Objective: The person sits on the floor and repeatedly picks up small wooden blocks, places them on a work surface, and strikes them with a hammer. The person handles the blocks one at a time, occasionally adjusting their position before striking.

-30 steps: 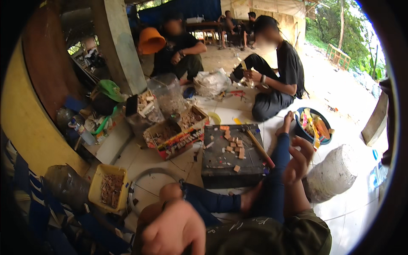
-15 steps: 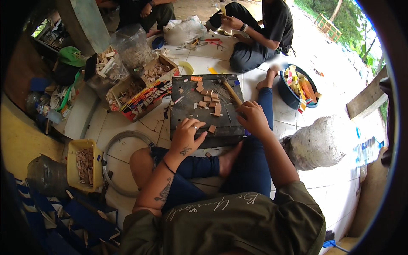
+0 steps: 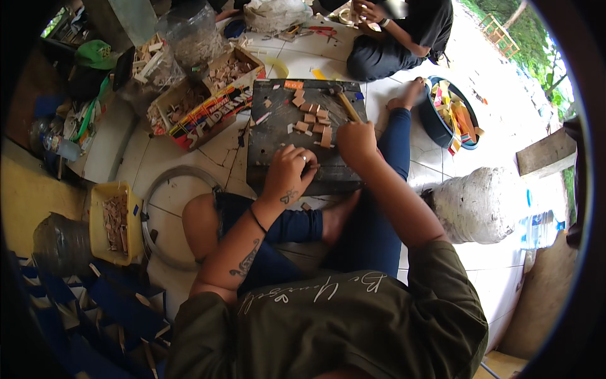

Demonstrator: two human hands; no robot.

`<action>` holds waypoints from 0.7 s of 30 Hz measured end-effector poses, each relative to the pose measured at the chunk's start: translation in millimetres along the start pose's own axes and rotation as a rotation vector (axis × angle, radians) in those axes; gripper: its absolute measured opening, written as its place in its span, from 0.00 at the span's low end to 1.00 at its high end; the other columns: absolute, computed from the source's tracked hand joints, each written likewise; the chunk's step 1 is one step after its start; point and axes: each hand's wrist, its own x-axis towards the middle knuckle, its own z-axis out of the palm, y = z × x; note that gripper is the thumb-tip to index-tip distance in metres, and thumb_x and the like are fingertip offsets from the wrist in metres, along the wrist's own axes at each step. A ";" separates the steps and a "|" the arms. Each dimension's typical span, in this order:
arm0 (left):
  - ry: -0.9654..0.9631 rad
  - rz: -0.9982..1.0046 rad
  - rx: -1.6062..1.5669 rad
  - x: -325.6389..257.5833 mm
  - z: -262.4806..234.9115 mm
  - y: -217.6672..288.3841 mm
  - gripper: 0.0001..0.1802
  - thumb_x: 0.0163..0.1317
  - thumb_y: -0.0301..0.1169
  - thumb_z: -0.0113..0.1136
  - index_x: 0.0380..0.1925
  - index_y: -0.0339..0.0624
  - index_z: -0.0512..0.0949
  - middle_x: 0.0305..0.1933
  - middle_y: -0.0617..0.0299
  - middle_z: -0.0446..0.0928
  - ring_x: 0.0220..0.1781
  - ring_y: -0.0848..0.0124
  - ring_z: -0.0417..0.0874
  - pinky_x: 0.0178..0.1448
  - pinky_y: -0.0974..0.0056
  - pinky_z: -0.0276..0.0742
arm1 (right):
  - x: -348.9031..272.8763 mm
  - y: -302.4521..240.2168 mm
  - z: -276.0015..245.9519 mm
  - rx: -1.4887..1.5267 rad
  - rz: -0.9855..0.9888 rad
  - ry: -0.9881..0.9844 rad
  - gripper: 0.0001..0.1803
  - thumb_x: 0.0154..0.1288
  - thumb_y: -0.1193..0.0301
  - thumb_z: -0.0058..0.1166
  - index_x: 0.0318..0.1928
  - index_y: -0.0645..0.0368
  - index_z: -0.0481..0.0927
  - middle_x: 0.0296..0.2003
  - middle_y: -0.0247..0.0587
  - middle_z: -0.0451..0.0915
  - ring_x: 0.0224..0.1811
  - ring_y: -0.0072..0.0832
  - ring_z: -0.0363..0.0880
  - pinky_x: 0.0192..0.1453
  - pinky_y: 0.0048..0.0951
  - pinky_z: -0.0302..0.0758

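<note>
A dark, worn slab [image 3: 265, 151] lies between my legs, with several small wooden blocks [image 3: 308, 118] grouped on its upper half. My right hand [image 3: 358, 144] is closed around the lower end of a hammer's wooden handle [image 3: 349, 106]; the hammer's head rests toward the slab's far edge. At the near part of the slab, my left hand [image 3: 291, 169] has its fingers bent in a pinch on a small wooden block, which the fingers mostly cover. Thin nail-like slivers lie scattered by the hammer.
On the left stand a printed carton [image 3: 211, 114] of wood pieces, a yellow tub [image 3: 134, 218] and a coil of wire [image 3: 151, 240]. A dark basin [image 3: 435, 123] with coloured scraps and a whitish plastic jug [image 3: 476, 205] are on the right. Another person [image 3: 391, 47] sits beyond the slab.
My right hand has closed on the hammer handle, its fingers now wrapped round it. The left hand's fingers have drawn in over the nearest loose block. The whole view has shifted slightly.
</note>
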 end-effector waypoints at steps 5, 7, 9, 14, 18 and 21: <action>0.130 0.025 -0.043 -6.3 4.0 -7.1 0.06 0.53 0.27 0.68 0.29 0.46 0.78 0.31 0.66 0.80 0.39 0.62 0.77 0.47 0.57 0.69 | 1.1 21.6 10.5 0.231 -0.054 -0.036 0.10 0.52 0.66 0.61 0.34 0.55 0.87 0.34 0.44 0.87 0.38 0.39 0.87 0.47 0.40 0.78; 0.126 0.003 -0.096 -10.1 6.2 -9.7 0.07 0.52 0.27 0.68 0.30 0.46 0.79 0.32 0.66 0.81 0.39 0.62 0.77 0.47 0.57 0.69 | -8.7 27.2 18.3 0.357 -0.040 0.065 0.10 0.49 0.65 0.61 0.31 0.57 0.86 0.32 0.45 0.85 0.37 0.43 0.85 0.49 0.41 0.78; 0.130 0.002 -0.094 -11.8 7.9 -12.7 0.06 0.52 0.27 0.69 0.30 0.46 0.80 0.32 0.66 0.81 0.39 0.63 0.78 0.47 0.57 0.69 | -17.6 27.3 25.1 0.375 -0.059 0.218 0.09 0.48 0.65 0.61 0.29 0.55 0.85 0.33 0.43 0.85 0.35 0.45 0.84 0.46 0.40 0.79; 0.120 -0.039 -0.114 -13.4 9.0 -14.2 0.05 0.52 0.28 0.70 0.28 0.46 0.81 0.31 0.66 0.82 0.38 0.64 0.78 0.47 0.58 0.70 | -11.6 20.2 22.7 0.086 -0.200 0.168 0.05 0.52 0.70 0.59 0.28 0.55 0.86 0.32 0.41 0.85 0.35 0.40 0.85 0.45 0.37 0.78; 0.110 -0.049 -0.104 -13.5 7.8 -11.9 0.05 0.53 0.28 0.70 0.28 0.46 0.82 0.31 0.66 0.82 0.38 0.64 0.78 0.48 0.59 0.71 | 2.9 8.3 9.5 -0.142 -0.344 0.033 0.04 0.56 0.70 0.59 0.30 0.51 0.86 0.33 0.38 0.86 0.39 0.31 0.87 0.42 0.34 0.76; 0.124 -0.017 -0.102 -13.8 5.2 -12.1 0.05 0.53 0.28 0.69 0.29 0.46 0.82 0.32 0.67 0.82 0.39 0.64 0.78 0.48 0.59 0.71 | 9.4 11.6 1.3 -0.171 -0.423 -0.034 0.05 0.57 0.68 0.61 0.31 0.53 0.86 0.34 0.42 0.87 0.39 0.35 0.87 0.41 0.35 0.78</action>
